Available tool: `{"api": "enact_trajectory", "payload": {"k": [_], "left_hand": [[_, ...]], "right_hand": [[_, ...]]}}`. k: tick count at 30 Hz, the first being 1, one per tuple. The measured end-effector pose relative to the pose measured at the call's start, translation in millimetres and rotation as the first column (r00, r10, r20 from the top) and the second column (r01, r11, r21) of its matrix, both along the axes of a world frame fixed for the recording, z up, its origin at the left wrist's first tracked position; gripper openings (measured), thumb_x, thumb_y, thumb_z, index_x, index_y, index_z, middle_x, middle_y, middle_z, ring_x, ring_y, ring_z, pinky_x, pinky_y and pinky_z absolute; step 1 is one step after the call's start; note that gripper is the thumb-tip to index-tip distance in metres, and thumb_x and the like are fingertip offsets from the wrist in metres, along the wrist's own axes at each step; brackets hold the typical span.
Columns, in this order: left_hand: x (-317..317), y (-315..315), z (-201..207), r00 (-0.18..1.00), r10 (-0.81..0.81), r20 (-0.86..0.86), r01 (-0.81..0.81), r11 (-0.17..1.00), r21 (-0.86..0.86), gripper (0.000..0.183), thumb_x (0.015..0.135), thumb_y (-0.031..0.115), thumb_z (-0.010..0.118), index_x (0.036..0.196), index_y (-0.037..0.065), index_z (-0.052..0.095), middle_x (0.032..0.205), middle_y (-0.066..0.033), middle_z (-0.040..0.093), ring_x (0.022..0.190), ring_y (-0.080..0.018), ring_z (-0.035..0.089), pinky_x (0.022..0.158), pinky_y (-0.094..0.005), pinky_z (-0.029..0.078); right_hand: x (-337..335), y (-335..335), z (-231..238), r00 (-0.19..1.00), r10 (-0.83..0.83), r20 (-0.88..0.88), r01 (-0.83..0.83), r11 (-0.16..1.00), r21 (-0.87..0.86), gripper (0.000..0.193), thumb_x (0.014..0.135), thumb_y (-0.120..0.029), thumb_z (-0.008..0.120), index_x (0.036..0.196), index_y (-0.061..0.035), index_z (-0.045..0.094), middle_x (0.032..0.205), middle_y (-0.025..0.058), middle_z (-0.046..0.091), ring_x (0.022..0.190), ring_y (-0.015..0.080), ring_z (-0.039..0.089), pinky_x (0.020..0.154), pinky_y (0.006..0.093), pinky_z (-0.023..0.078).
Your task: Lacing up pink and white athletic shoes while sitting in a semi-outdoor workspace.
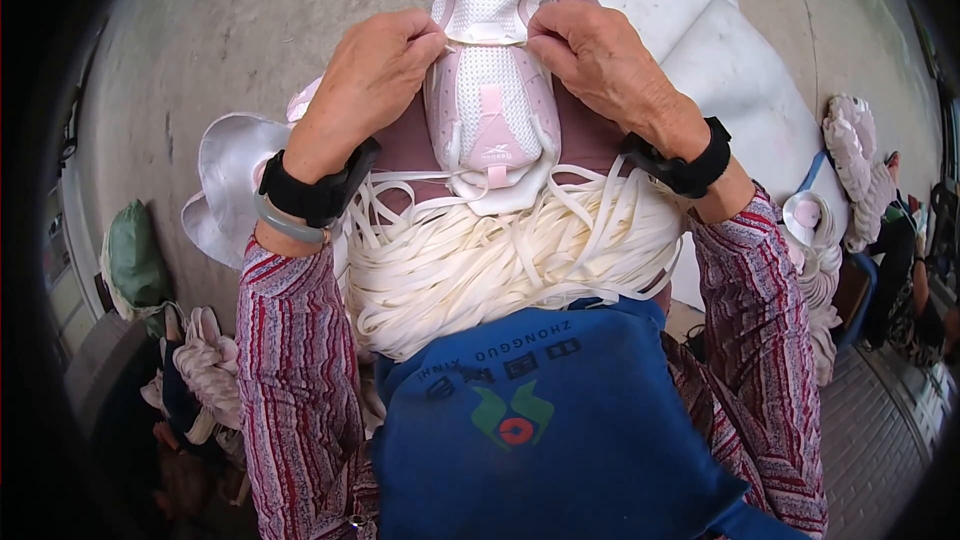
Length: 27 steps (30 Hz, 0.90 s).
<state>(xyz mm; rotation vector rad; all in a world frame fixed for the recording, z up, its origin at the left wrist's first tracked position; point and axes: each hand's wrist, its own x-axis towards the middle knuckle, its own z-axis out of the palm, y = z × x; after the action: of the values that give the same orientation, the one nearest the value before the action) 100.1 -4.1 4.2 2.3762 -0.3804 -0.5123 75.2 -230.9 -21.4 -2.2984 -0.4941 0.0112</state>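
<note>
1 pink-and-white shoe upper [505, 90] lies lengthwise on the person's mauve trousers [592, 135], in the middle of the lap, its end with the small pink tab turned toward the body; the lap probably serves as a work surface, leaving both hands free to work its 2 sides evenly. The left hand [385, 65] and the right hand [600, 52] face each other across it, thumb and fingers pressed together at its opposite edges, likely so that the pull stays balanced. A narrow pale band crosses the upper between the fingertips; whether each pinch takes in only the edge or a lace as well, I cannot tell. The heap of cream laces [510, 265] sits between the upper and the blue apron [580, 390], presumably to be within easy reach of either hand, and touches the near end of the upper. Counted, there are 2 hands, 2 black wristbands, 1 on the left wrist [318, 183] and 1 on the right [690, 162], 1 grey bangle [290, 223], 1 apron and 1 lace heap, whose strands overlap too much to number. Beside the left forearm are at least 2 white-lined shoe pieces [232, 175]; beyond, 1 green bag [140, 255] stands at the far left, and 1 white sheet [755, 75] spreads at the right.
</note>
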Motion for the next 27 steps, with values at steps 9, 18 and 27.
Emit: {"api": "enact_trajectory", "payload": {"k": [9,18,27], "left_hand": [[-10,-9,-3,0.858,-0.187,0.478,0.127,0.980,0.156,0.017,0.088,0.016,0.057,0.090,0.000,0.063,0.072,-0.0160,0.059,0.065,-0.0297,0.057,0.063,-0.0352,0.046],[-7,-3,-5,0.929,0.268,-0.256,-0.330,0.912,-0.242,0.020,0.084,0.018,0.067,0.086,-0.002,0.065,0.072,-0.0012,0.063,0.066,-0.0070,0.056,0.057,-0.0239,0.045],[-30,-8,-7,0.944,0.086,0.319,-0.076,0.996,-0.045,0.021,0.085,0.019,0.064,0.090,-0.002,0.066,0.082,-0.0171,0.064,0.073,-0.0274,0.063,0.067,-0.0345,0.049]], "right_hand": [[10,10,16,0.935,0.261,0.240,-0.180,0.933,-0.312,0.008,0.078,-0.007,0.056,0.077,-0.0010,0.062,0.077,0.0169,0.062,0.074,0.0350,0.064,0.066,0.0408,0.051],[26,-5,1,0.959,0.096,-0.266,-0.105,0.994,-0.019,0.016,0.082,-0.013,0.059,0.077,0.0009,0.063,0.067,0.0118,0.059,0.063,0.0228,0.057,0.058,0.0340,0.046],[-3,8,-12,0.996,-0.080,0.031,0.079,0.996,0.033,0.021,0.083,-0.016,0.064,0.094,0.0013,0.060,0.087,0.0160,0.061,0.072,0.0293,0.058,0.068,0.0357,0.048]]}}
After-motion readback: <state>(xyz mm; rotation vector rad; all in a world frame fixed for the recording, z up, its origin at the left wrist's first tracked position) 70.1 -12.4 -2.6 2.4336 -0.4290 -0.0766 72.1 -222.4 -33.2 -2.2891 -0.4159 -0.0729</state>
